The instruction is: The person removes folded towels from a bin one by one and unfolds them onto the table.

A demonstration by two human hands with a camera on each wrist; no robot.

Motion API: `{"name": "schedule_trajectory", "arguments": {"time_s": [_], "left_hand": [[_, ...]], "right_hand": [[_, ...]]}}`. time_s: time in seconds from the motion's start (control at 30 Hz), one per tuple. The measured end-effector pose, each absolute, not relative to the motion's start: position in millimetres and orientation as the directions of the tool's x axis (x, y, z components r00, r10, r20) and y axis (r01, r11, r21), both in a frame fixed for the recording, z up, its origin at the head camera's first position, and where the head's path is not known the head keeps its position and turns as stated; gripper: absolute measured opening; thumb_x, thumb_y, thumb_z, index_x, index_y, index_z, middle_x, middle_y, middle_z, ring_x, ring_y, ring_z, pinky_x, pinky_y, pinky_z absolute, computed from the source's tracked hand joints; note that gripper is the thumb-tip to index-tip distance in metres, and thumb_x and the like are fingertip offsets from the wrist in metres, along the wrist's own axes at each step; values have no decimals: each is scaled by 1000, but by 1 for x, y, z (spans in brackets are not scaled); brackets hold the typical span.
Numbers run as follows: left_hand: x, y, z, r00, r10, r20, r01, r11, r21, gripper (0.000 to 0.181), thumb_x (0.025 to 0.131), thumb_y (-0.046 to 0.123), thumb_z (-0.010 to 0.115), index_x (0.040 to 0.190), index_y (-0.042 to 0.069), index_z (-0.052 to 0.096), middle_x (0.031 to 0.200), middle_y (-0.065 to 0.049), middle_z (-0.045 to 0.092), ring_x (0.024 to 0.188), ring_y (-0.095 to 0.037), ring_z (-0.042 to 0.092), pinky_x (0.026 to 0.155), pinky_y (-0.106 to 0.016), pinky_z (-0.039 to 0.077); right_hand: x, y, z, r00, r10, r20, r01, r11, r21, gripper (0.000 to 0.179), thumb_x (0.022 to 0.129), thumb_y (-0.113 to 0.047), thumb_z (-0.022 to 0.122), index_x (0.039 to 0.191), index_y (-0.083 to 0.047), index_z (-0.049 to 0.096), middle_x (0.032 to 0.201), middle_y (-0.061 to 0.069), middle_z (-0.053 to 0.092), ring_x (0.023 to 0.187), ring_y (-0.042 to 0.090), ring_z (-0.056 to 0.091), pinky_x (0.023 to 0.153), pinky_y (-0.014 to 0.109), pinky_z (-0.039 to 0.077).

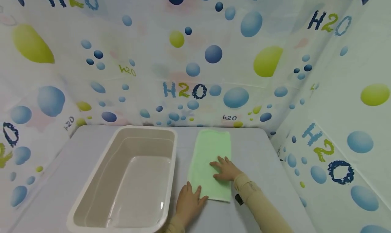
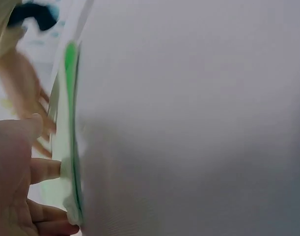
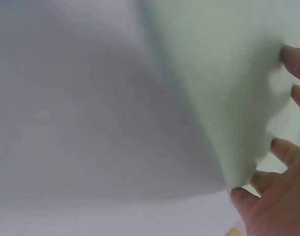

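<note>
A light green folded cloth (image 1: pixel 210 151), perhaps a towel, lies flat and lengthwise on the table. My left hand (image 1: pixel 188 202) is at its near left corner, fingers spread, with fingertips touching the edge. In the left wrist view the layered edge of the cloth (image 2: pixel 71 123) shows beside the left fingers (image 2: pixel 45 170). My right hand (image 1: pixel 226 170) rests on the right half of the cloth with its fingers spread. From the right wrist, the right fingers (image 3: pixel 286 150) appear on the green surface. Neither hand grips the cloth.
A large beige plastic basin (image 1: pixel 174 165) stands just left of the cloth, close to the left forearm. White covering spreads over the table (image 1: pixel 259 151). Curtains (image 1: pixel 146 66) printed with bubbles and H2O lettering enclose the back and sides.
</note>
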State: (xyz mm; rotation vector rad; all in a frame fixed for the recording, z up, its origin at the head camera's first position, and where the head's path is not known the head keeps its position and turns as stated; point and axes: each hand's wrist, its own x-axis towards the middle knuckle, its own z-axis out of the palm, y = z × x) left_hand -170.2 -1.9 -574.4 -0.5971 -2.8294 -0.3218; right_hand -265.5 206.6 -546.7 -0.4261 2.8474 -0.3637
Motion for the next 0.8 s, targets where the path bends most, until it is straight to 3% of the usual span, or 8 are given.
{"name": "schedule_trajectory", "arguments": {"time_s": [0.17, 0.33, 0.6, 0.8], "left_hand": [[-148, 3, -578, -871, 414, 265, 464, 870, 167, 56, 89, 57, 46, 114, 12, 67, 115, -30, 60, 102, -34, 57, 89, -40, 49], [-129, 9, -580, -884, 427, 190, 459, 869, 183, 58, 90, 59, 43, 118, 14, 65, 120, -29, 57, 104, -33, 55, 90, -40, 49], [-108, 5, -576, -845, 526, 98, 534, 841, 83, 57, 89, 63, 40, 116, 20, 67, 118, -23, 60, 103, -30, 58, 90, -36, 49], [-97, -8, -572, -812, 583, 31, 583, 807, 93, 57, 91, 62, 34, 119, 22, 64, 116, -21, 62, 106, -29, 59, 92, -37, 50]], "right_hand": [[-271, 200, -537, -914, -339, -224, -261, 912, -316, 51, 80, -27, 69, 128, -21, 51, 149, 21, 31, 135, 54, 23, 105, 67, 25], [-272, 195, -535, -903, -353, -244, -272, 911, -310, 51, 77, -28, 73, 124, -22, 52, 149, 19, 32, 136, 51, 24, 106, 66, 25], [-251, 192, -534, -901, -340, -269, -264, 922, -282, 53, 78, -30, 69, 127, -23, 49, 151, 15, 31, 136, 47, 27, 102, 69, 28], [-228, 186, -532, -911, -300, -282, -243, 945, -220, 52, 78, -28, 67, 127, -25, 49, 149, 13, 34, 134, 46, 32, 95, 72, 32]]}}
